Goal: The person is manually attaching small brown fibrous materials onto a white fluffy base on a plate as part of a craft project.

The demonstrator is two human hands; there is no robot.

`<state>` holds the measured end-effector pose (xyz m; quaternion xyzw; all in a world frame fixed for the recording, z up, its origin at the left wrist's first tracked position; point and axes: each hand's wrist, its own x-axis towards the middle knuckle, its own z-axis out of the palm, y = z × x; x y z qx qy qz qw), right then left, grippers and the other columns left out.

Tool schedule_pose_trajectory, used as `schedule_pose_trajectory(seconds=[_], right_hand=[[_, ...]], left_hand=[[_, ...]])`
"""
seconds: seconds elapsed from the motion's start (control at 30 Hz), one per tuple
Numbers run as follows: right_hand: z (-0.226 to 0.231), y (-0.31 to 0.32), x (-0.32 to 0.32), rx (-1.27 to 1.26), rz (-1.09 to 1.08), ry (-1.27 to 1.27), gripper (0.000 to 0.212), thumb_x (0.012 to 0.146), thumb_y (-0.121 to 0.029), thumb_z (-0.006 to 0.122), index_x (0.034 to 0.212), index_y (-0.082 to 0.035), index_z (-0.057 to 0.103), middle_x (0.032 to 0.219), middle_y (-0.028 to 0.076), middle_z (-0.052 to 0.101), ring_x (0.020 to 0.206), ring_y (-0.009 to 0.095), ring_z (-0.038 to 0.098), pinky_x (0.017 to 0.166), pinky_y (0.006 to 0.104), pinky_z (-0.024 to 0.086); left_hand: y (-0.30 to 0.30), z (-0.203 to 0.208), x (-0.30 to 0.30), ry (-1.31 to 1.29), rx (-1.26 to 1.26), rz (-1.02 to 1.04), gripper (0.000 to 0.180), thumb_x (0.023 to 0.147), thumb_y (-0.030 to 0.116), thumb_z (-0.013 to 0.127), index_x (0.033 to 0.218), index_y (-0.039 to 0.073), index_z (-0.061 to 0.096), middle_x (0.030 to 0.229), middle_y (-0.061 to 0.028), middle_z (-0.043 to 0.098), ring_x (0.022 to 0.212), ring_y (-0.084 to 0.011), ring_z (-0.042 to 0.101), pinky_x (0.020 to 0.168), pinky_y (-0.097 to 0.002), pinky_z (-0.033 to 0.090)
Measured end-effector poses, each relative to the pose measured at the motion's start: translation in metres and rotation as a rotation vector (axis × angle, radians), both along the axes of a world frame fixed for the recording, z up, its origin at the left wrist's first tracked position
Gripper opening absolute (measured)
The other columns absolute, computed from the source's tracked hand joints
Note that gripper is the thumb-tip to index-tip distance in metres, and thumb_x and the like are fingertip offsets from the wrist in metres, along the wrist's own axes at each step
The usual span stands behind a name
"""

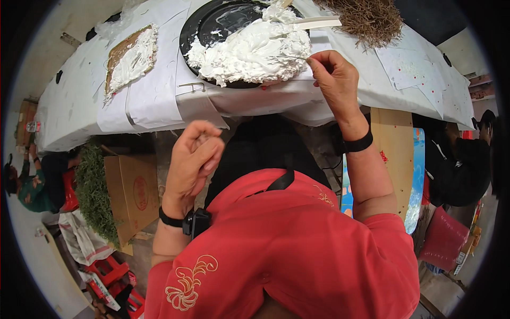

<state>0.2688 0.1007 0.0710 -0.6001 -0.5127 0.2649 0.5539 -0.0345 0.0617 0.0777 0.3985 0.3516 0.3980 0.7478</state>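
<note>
My right hand [338,80] is closed in a pinch at the right edge of a white, creamy mass [255,50]. Between thumb and forefinger it holds a thin twig [291,57], whose far end lies against the white mass. That mass is heaped on a round black tray [191,33], with a pale flat stick [317,22] resting across its far right side. My left hand [195,157] hangs in front of the table edge, fingers curled in and slightly blurred; whatever they may hold is hidden.
Brown twigs [372,21] are piled at the far right of the white-covered table [239,101]. A board smeared with white [130,59] lies at the left. Below stand a cardboard box [135,186] and green foliage [94,186]. Other people sit at both sides.
</note>
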Motion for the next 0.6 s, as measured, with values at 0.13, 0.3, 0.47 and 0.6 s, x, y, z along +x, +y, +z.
schedule_pose_trajectory(seconds=[0.13, 0.3, 0.47, 0.6], right_hand=[[0.004, 0.003, -0.002, 0.115, -0.017, 0.021, 0.008, 0.087, -0.005, 0.066, 0.094, 0.0, 0.064, 0.08, 0.002, 0.063, 0.067, 0.006, 0.058, 0.057, 0.0206, 0.051], [-0.003, 0.003, -0.005, 0.216, -0.013, -0.011, 0.006, 0.087, -0.003, 0.066, 0.092, 0.0, 0.063, 0.082, 0.001, 0.063, 0.069, 0.006, 0.058, 0.058, 0.0208, 0.051], [0.001, -0.004, -0.01, 0.361, -0.039, -0.249, 0.008, 0.084, 0.003, 0.065, 0.09, -0.001, 0.062, 0.085, 0.003, 0.064, 0.069, 0.009, 0.06, 0.061, 0.0222, 0.05], [0.005, -0.013, -0.012, 0.485, -0.08, -0.532, 0.013, 0.077, 0.006, 0.065, 0.085, -0.004, 0.062, 0.081, 0.007, 0.062, 0.066, 0.018, 0.062, 0.059, 0.0274, 0.05]], left_hand=[[0.016, 0.014, 0.035, -0.034, -0.106, -0.132, 0.013, 0.093, 0.011, 0.057, 0.104, 0.005, 0.053, 0.07, -0.0017, 0.05, 0.051, -0.0028, 0.037, 0.041, -0.0156, 0.022], [0.028, 0.021, 0.09, -0.084, -0.148, -0.287, 0.015, 0.094, 0.014, 0.056, 0.106, 0.005, 0.056, 0.073, -0.0015, 0.05, 0.053, -0.0019, 0.038, 0.041, -0.0147, 0.024], [0.027, 0.011, 0.141, -0.162, -0.187, -0.216, 0.018, 0.096, 0.021, 0.054, 0.105, 0.006, 0.059, 0.076, -0.0016, 0.053, 0.054, -0.0024, 0.04, 0.04, -0.0152, 0.025], [0.024, 0.003, 0.16, -0.186, -0.196, -0.135, 0.02, 0.097, 0.026, 0.053, 0.102, 0.007, 0.059, 0.076, -0.0006, 0.053, 0.054, -0.0024, 0.039, 0.04, -0.0161, 0.024]])
